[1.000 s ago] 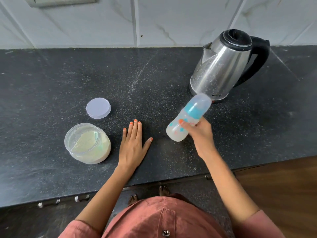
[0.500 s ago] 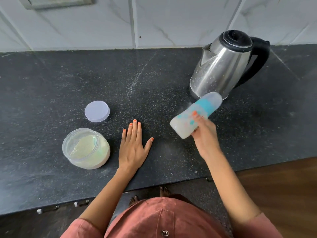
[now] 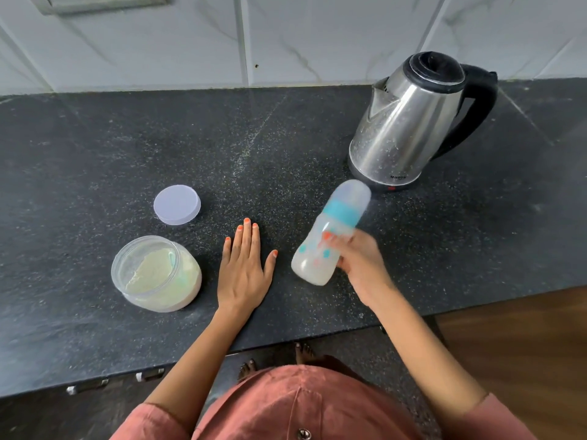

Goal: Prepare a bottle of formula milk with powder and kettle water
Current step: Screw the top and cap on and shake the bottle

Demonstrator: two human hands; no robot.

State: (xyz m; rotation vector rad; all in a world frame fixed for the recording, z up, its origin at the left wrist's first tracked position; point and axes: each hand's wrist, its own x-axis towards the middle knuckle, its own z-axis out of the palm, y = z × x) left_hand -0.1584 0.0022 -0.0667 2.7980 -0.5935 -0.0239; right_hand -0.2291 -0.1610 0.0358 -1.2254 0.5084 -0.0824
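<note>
Right fingers [image 3: 337,240] are curled round the middle of the bottle [image 3: 328,239]; one orange nail shows on the near side. The right hand [image 3: 360,262] grips from the right, and both hand and bottle are blurred. The bottle is tilted, with its clear dome cap and teal collar up and away toward the kettle [image 3: 406,122] and its base down toward the person. It's milky white inside. I can't tell if the base touches the counter [image 3: 95,138].

Left fingers [image 3: 247,238] are straight and close together, thumb splayed out to the right. The left hand [image 3: 243,269] lies palm down, flat on the counter and holding nothing. It's just left of the bottle's base, not touching it.

The powder jar [image 3: 155,276] is open and upright, just left of the left hand, with pale powder inside. Its round lid [image 3: 177,204] lies flat on the counter beyond the jar, apart from it.

The kettle is steel with a black handle and lid. It stands upright at the right rear of the counter, spout pointing left, just past the bottle's cap end.

The counter is dark speckled stone, with a tiled wall [image 3: 317,36] behind. A wood floor [image 3: 524,344] shows at lower right.
</note>
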